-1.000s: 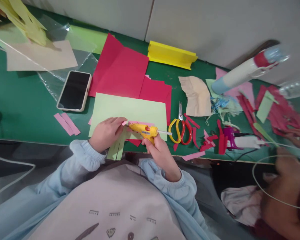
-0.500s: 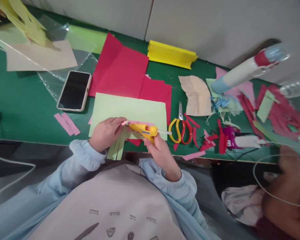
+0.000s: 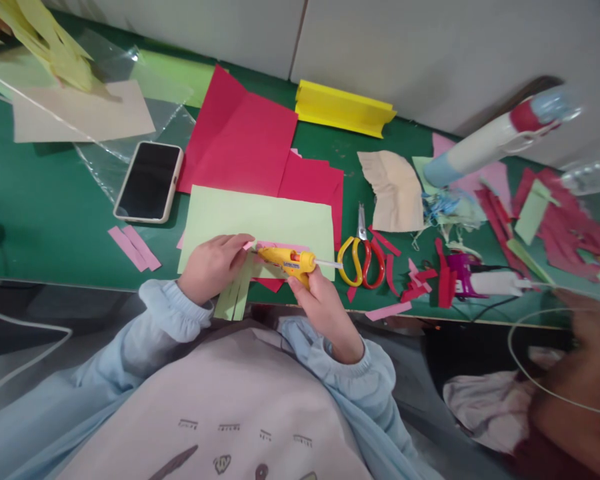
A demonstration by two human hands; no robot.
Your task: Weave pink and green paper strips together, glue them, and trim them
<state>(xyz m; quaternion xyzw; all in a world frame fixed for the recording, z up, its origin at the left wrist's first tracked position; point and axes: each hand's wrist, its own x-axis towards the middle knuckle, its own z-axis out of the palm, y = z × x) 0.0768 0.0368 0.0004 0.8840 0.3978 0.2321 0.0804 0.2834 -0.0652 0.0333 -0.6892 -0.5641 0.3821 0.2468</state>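
Observation:
My right hand (image 3: 323, 303) grips a yellow glue gun (image 3: 287, 259), with a pale glue stick (image 3: 329, 264) poking from its back end. The gun's nozzle points left, close to the fingertips of my left hand (image 3: 215, 265). Those fingers are closed on a small pink paper piece (image 3: 249, 245), right at the nozzle. Below my left fingers, green paper strips (image 3: 233, 300) hang over the table edge. Both hands are above a light green sheet (image 3: 260, 212), and another pink strip lies partly hidden behind the gun.
Yellow-and-red scissors (image 3: 361, 257) lie right of my hands, among red scraps (image 3: 417, 285) and a purple device (image 3: 463, 277). Left is a phone (image 3: 149, 181). Red paper (image 3: 245, 133), a yellow holder (image 3: 344, 109) and a bottle (image 3: 495, 143) are further back. A co-worker's arm (image 3: 587, 360) is at right.
My hands, the glue gun and the pink piece stay almost in place. At far right, the co-worker's arm has shifted slightly right.

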